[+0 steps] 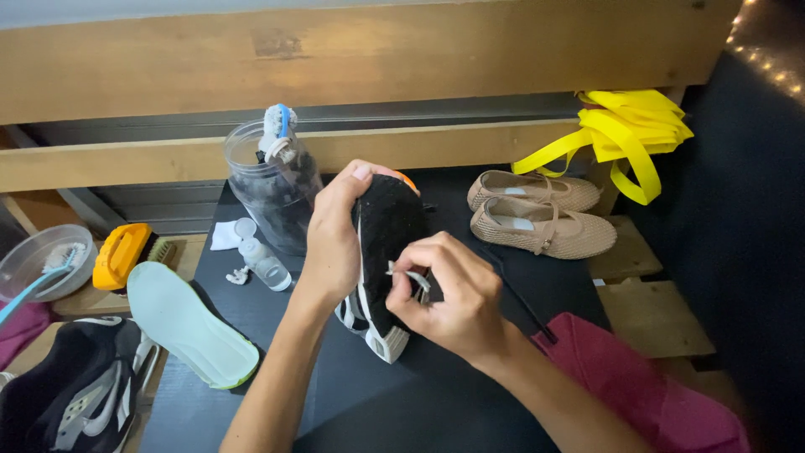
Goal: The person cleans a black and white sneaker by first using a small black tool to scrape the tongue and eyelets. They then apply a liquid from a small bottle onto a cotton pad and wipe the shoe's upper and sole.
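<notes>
Left hand (334, 239) grips the black sneaker (381, 252) upright, fingers wrapped tight; right hand (453, 298) fingers pinch its white lace (409, 277).

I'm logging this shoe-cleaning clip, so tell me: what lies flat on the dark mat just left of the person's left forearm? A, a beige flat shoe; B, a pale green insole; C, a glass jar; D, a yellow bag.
B: the pale green insole lies flat on the dark mat, left of the left hand gripping the black shoe.
</notes>
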